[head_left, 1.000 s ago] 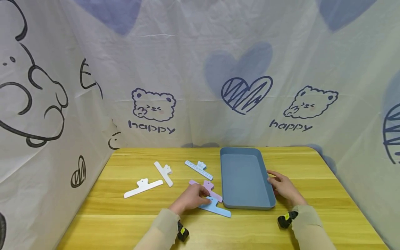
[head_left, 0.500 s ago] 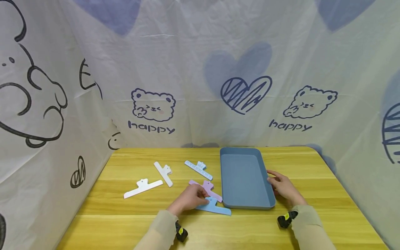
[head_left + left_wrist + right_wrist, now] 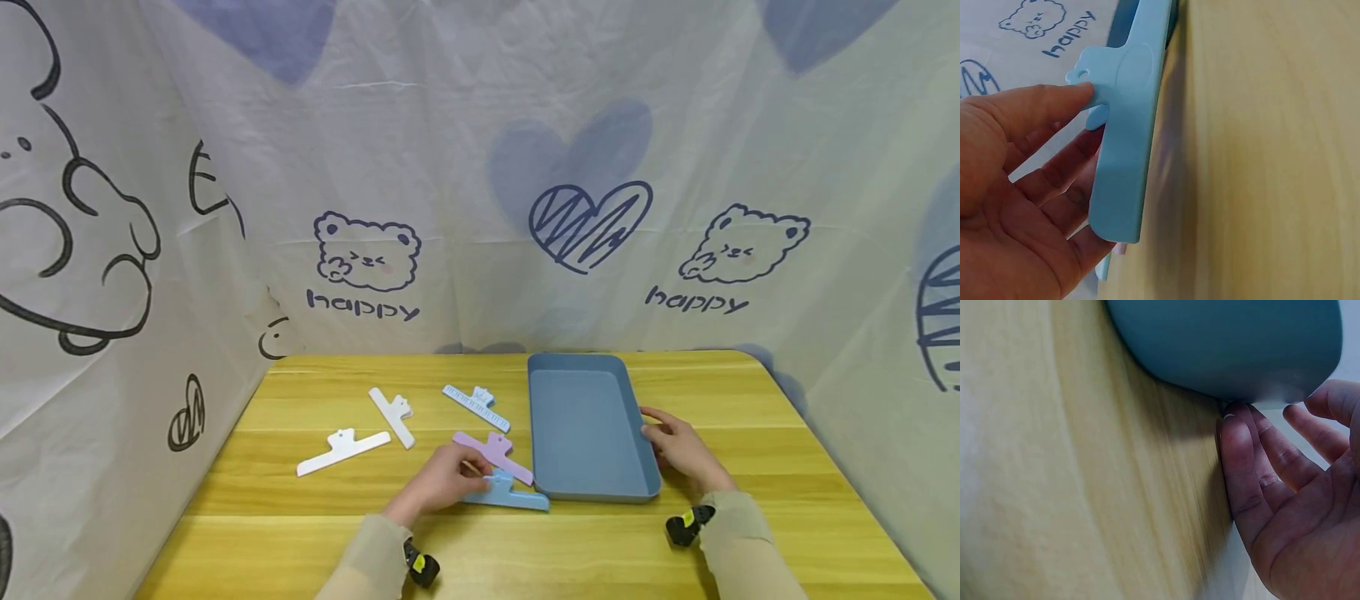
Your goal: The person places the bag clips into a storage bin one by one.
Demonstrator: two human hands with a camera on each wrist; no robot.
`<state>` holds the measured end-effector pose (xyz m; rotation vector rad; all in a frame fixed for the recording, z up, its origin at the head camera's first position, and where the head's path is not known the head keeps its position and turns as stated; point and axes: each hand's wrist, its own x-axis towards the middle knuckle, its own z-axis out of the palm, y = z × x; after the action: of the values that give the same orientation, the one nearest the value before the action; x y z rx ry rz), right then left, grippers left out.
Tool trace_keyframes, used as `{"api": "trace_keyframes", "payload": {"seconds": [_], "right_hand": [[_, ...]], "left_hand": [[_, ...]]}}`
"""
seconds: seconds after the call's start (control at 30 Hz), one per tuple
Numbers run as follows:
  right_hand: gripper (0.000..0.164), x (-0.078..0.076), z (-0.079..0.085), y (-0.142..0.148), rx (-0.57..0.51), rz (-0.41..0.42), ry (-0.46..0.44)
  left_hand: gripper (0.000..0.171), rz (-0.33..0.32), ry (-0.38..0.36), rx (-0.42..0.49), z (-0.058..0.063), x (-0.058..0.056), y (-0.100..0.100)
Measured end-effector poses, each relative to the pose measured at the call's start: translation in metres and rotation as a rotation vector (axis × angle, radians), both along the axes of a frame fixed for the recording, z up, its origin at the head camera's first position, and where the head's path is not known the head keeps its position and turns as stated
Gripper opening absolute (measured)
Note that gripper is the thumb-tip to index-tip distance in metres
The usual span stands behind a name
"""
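My left hand (image 3: 442, 482) pinches a light-blue long plastic clip (image 3: 510, 497) by its scalloped handle, thumb on the near side. In the left wrist view the clip (image 3: 1129, 137) stands on edge with its long bar along the tabletop. Just behind it lies a pink clip (image 3: 495, 452) of the same shape. My right hand (image 3: 682, 454) rests against the right outer wall of a blue-grey tray (image 3: 649, 450). In the right wrist view its bent fingertips touch the tray wall (image 3: 1222, 350) low down.
Two white clips, a flat one (image 3: 341, 451) and a tilted one (image 3: 392, 417), lie on the left of the wooden table (image 3: 300, 542). A light-blue clip with ruler marks (image 3: 480, 407) lies near the tray's left side. A printed cloth (image 3: 465, 167) hangs behind the table.
My left hand has drawn slightly to the left with the blue clip, which has turned a little and tipped up. The right hand and the tray have stayed in place.
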<state>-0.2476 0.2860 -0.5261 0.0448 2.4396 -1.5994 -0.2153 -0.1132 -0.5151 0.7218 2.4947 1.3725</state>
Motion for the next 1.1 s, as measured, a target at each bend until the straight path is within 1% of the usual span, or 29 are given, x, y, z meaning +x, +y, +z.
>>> {"api": "trace_keyframes", "payload": {"seconds": [0.2,0.33,0.47,0.57,0.67,0.83,0.93,1.1], "right_hand": [[0.053,0.000,0.001,0.000,0.009,0.005,0.004],[0.052,-0.001,0.001,0.001,0.015,0.005,0.000],[0.052,-0.001,0.001,0.000,0.017,0.008,-0.003],[0.052,-0.001,0.001,0.001,0.021,0.015,0.002],[0.052,-0.001,0.001,0.001,0.028,0.018,0.006],[0.050,0.000,0.002,0.001,0.029,0.016,0.005],[0.049,0.001,0.001,0.001,0.029,0.020,0.003],[0.048,0.003,0.002,0.003,0.035,0.053,-0.008]], "left_hand": [[0.006,0.017,-0.041,0.033,0.010,0.005,-0.010],[0.009,0.051,-0.073,0.073,0.019,0.008,-0.016],[0.011,0.089,-0.104,0.114,0.027,0.010,-0.018],[0.013,0.107,-0.120,0.131,0.032,0.010,-0.016],[0.015,0.117,-0.154,0.169,0.033,0.009,-0.010],[0.018,0.135,-0.205,0.274,0.033,0.004,0.006],[0.018,0.159,-0.210,0.306,0.031,0.000,0.018],[0.014,0.187,-0.220,0.353,0.031,-0.008,0.040]]}}
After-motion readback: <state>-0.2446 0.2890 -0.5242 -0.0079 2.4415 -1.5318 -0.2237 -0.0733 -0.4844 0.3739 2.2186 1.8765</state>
